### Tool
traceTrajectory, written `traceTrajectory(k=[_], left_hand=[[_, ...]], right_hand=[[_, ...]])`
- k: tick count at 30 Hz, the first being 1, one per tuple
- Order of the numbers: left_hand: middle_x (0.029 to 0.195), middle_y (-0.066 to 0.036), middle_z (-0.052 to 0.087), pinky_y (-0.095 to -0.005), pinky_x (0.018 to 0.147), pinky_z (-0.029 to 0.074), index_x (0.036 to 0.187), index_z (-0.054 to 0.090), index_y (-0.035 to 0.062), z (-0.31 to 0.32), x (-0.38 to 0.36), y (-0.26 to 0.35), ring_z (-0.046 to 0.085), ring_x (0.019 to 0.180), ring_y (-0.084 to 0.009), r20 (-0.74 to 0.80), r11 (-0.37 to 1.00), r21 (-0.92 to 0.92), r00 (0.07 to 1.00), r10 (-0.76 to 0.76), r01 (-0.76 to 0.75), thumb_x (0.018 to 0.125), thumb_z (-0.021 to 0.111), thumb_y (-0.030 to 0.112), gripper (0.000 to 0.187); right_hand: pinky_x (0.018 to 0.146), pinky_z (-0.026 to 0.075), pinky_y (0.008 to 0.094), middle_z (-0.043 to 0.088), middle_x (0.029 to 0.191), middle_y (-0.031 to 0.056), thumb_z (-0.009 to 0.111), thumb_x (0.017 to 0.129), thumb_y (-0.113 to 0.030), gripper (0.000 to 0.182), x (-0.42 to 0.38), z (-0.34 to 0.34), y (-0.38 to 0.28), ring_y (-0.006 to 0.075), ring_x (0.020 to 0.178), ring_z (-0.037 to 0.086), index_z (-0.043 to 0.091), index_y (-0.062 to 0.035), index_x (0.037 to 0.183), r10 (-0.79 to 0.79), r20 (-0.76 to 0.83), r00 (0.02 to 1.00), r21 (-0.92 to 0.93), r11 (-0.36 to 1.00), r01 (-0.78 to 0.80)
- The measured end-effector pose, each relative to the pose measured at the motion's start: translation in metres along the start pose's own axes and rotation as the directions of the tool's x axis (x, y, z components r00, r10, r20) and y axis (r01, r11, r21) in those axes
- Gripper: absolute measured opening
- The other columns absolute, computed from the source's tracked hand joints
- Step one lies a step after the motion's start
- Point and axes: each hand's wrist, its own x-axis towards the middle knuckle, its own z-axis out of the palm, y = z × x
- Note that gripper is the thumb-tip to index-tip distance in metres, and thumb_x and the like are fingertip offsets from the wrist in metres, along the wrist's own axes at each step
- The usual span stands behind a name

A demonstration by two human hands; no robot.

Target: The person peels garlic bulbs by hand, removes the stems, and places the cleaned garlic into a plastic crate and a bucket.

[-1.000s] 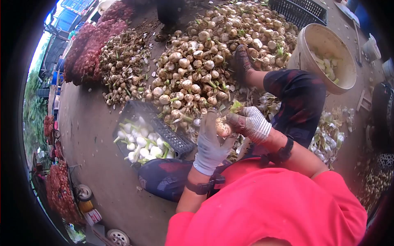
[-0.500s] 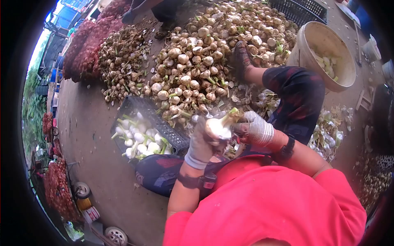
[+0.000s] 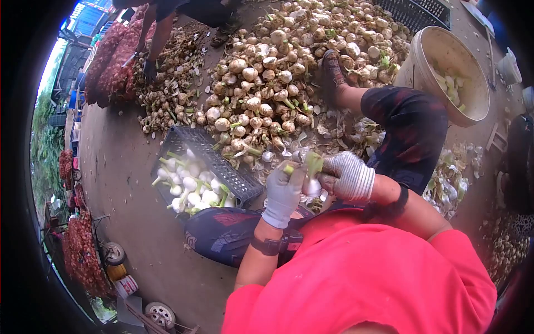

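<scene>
My left hand (image 3: 282, 192), in a pale work glove, is closed round a garlic bulb. Its cut green stem end (image 3: 288, 169) pokes out above the fingers, while the glove hides most of the bulb. Close beside it, my gloved right hand (image 3: 349, 176) pinches a strip of garlic skin (image 3: 314, 163), greenish at the top with a white part hanging below. To the left of my hands, a black crate (image 3: 228, 173) contains peeled white garlic bulbs (image 3: 194, 186) with short stems. Ahead lies a large heap of unpeeled garlic (image 3: 261, 83).
A white bucket (image 3: 414, 69) holding pale stem pieces stands at right. Peeled skins (image 3: 445, 181) litter the ground beside my leg. Red net sacks (image 3: 114, 67) stand at upper left, where another person's gloved hand (image 3: 149, 71) reaches to a smaller garlic pile (image 3: 175, 89).
The garlic bulb has turned down into my left hand, and a strip of skin is now apart in my right hand. The other person has reached down to the smaller pile.
</scene>
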Motion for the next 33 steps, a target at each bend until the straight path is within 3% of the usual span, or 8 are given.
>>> traceTrajectory(k=[10, 12, 14, 16, 20, 22, 24, 33], left_hand=[[0.081, -0.008, 0.056, -0.0288, 0.061, 0.047, 0.095, 0.053, 0.0042, -0.029, -0.002, 0.034, 0.053, 0.065, -0.0174, 0.165, 0.614, -0.788, 0.953, 0.256, -0.029, 0.089, 0.056, 0.023, 0.020], [0.086, -0.011, 0.059, -0.0314, 0.060, 0.051, 0.098, 0.051, 0.0019, -0.027, 0.002, 0.025, 0.059, 0.068, -0.0198, -0.151, 0.782, -0.622, 0.987, -0.063, -0.045, 0.087, 0.058, 0.016, 0.019], [0.080, -0.007, 0.063, -0.0255, 0.053, 0.051, 0.098, 0.054, -0.0004, -0.011, 0.007, 0.028, 0.060, 0.060, -0.0135, -0.236, 0.937, -0.340, 0.972, -0.001, -0.082, 0.088, 0.061, 0.011, 0.016], [0.080, -0.008, 0.064, -0.0256, 0.052, 0.048, 0.087, 0.061, 0.0005, 0.004, 0.012, 0.010, 0.060, 0.062, -0.0134, -0.272, 0.969, 0.162, 0.936, 0.223, -0.184, 0.088, 0.060, 0.012, 0.011], [0.075, -0.003, 0.055, -0.0252, 0.062, 0.044, 0.088, 0.058, 0.0002, 0.006, 0.015, 0.003, 0.054, 0.074, -0.0123, -0.166, 0.813, 0.455, 0.862, 0.479, -0.363, 0.082, 0.058, -0.003, 0.007], [0.074, -0.006, 0.055, -0.0293, 0.063, 0.044, 0.088, 0.058, 0.0009, -0.012, 0.013, 0.015, 0.055, 0.069, -0.0175, 0.199, 0.611, 0.532, 0.787, 0.583, -0.587, 0.081, 0.057, -0.004, 0.008], [0.074, -0.008, 0.057, -0.0315, 0.062, 0.043, 0.086, 0.058, 0.0023, -0.020, 0.002, 0.032, 0.055, 0.067, -0.0217, 0.270, 0.648, 0.456, 0.788, 0.553, -0.611, 0.080, 0.059, -0.002, 0.007], [0.103, -0.006, 0.054, -0.0352, 0.085, 0.047, 0.107, 0.057, 0.0030, -0.035, 0.002, 0.019, 0.055, 0.095, -0.0181, -0.099, 0.692, -0.713, 0.993, 0.062, -0.114, 0.089, 0.059, 0.021, 0.025]], right_hand=[[0.073, 0.049, 0.0470, 0.063, 0.083, 0.0233, 0.060, 0.075, -0.024, 0.025, 0.014, -0.001, 0.019, 0.0381, 0.082, 0.062, 0.063, -0.0030, 0.089, 0.190, 0.208, 0.960, -0.499, 0.864, -0.063], [0.075, 0.048, 0.0461, 0.063, 0.083, 0.0227, 0.063, 0.074, -0.030, 0.033, 0.007, 0.002, 0.006, 0.0375, 0.084, 0.062, 0.063, -0.0031, 0.093, 0.162, 0.167, 0.972, -0.464, 0.883, -0.067], [0.071, 0.049, 0.0440, 0.062, 0.083, 0.0189, 0.068, 0.072, -0.024, 0.038, 0.008, 0.004, -0.004, 0.0365, 0.080, 0.062, 0.059, -0.0024, 0.101, -0.101, -0.200, 0.975, -0.116, 0.990, 0.079], [0.074, 0.049, 0.0422, 0.062, 0.095, 0.0194, 0.070, 0.072, -0.038, 0.046, 0.020, 0.000, -0.014, 0.0338, 0.085, 0.063, 0.061, -0.0028, 0.100, 0.321, 0.031, 0.947, -0.020, 0.947, -0.320], [0.062, 0.051, 0.0356, 0.065, 0.080, 0.0135, 0.066, 0.080, -0.028, 0.028, 0.020, 0.030, 0.011, 0.0258, 0.069, 0.065, 0.063, -0.0043, 0.095, -0.194, -0.380, 0.904, -0.323, 0.944, 0.067], [0.054, 0.049, 0.0289, 0.064, 0.071, 0.0064, 0.062, 0.084, -0.017, 0.015, 0.017, 0.026, 0.006, 0.0151, 0.061, 0.062, 0.064, -0.0033, 0.092, 0.058, -0.213, 0.975, 0.499, 0.865, 0.058], [0.049, 0.045, 0.0249, 0.061, 0.063, 0.0022, 0.059, 0.088, -0.013, 0.013, 0.021, 0.004, 0.000, 0.0088, 0.055, 0.055, 0.065, -0.0017, 0.091, 0.385, 0.102, 0.917, 0.637, 0.683, -0.357], [0.061, 0.050, 0.0343, 0.066, 0.073, 0.0090, 0.064, 0.081, -0.018, 0.021, 0.000, -0.009, -0.011, 0.0223, 0.066, 0.064, 0.063, -0.0082, 0.099, -0.108, 0.474, 0.874, 0.330, 0.942, -0.063]])
